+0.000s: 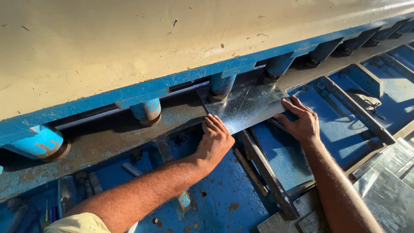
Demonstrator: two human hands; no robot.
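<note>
The sheet [248, 105] lay under the clamps [222, 86]. The left hand [214, 140] and right hand [302, 121] pressed its near edge with flat, open fingers, gripping nothing. Fingers that near the clamps risked being crushed; the sheet could skew.

A thin, flat, shiny grey metal sheet [246, 108] is being laid level on the rusty blue machine bed [108, 146], its far edge being tucked beneath the blue cylindrical clamps [222, 84].
</note>
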